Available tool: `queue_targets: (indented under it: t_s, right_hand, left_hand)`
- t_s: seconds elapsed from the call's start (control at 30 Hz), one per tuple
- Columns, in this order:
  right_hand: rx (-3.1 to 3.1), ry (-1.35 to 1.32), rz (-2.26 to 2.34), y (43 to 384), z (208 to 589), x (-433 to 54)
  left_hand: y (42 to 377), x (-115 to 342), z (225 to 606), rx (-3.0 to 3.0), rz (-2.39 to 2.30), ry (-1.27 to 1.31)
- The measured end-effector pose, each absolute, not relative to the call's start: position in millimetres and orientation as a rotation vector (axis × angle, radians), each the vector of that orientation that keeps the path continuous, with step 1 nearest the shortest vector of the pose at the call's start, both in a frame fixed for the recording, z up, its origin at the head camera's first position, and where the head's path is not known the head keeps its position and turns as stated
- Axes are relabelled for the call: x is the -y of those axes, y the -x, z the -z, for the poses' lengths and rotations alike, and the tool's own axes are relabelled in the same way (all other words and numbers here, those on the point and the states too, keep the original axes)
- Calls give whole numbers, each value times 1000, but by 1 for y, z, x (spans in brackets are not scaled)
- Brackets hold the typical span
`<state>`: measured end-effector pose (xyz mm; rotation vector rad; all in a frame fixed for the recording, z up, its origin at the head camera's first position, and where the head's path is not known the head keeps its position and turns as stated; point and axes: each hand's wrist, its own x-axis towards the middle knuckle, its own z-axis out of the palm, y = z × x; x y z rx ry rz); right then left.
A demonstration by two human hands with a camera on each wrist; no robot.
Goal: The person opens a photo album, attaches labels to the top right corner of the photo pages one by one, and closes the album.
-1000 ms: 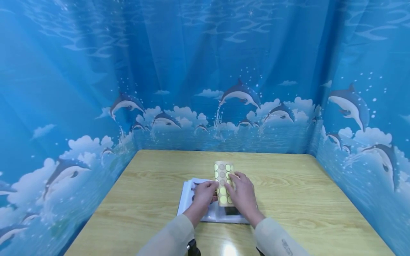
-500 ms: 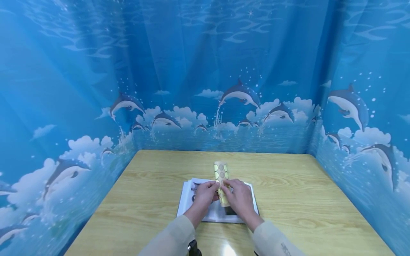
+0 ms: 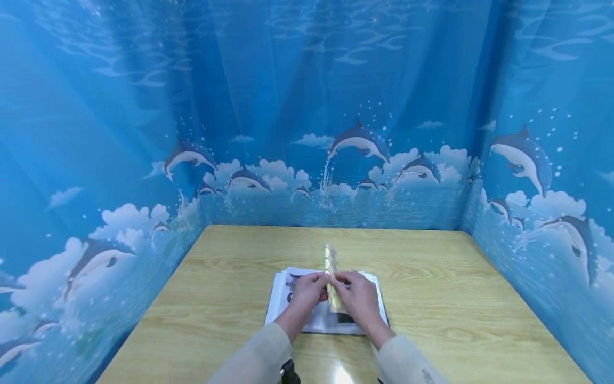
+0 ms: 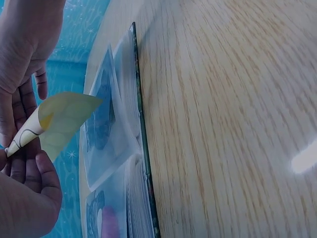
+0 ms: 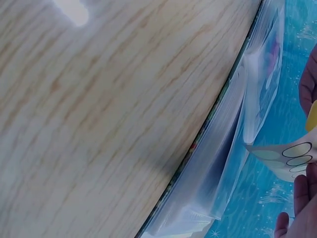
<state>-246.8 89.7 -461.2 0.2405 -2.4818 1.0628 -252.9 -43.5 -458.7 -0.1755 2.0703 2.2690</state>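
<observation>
A pale sheet of round yellow stickers (image 3: 332, 260) stands over the open photo album, bent lengthwise into a narrow curl. My left hand (image 3: 308, 292) pinches its left edge between thumb and fingers. Just across from it, my right hand (image 3: 357, 298) grips the right side, the thumbs and fingertips of both hands close together. In the left wrist view, the sheet (image 4: 69, 116) flares out like a cone from the fingertips. A brighter yellow patch shows near the left hand in the right wrist view. Beneath lies the photo album (image 3: 318, 324), partly hidden by the hands.
A light wood-grain table (image 3: 201, 298) bears the album. Blue curtains (image 3: 288, 106) printed with dolphins surround its back and sides. Clear plastic pages (image 4: 99, 134) of the album stand up slightly. A small black object (image 3: 289, 372) shows at the left sleeve.
My right hand has moved left and down to meet the left hand. The sticker sheet, nearly flat and facing me before, has curled into a narrow strip.
</observation>
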Motion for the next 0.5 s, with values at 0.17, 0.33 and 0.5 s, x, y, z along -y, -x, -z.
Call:
queue_targets:
  t_s: [0.17, 0.33, 0.5]
  right_hand:
    - [2488, -230, -1085, 246, 462, -89]
    - [2496, -214, -1103, 246, 462, -89]
    - [2500, -183, -1121, 245, 461, -88]
  left_hand:
    - [253, 43, 459, -2081, -2259, 166]
    - [251, 43, 457, -2125, -2217, 162]
    - [250, 43, 456, -2158, -2192, 150]
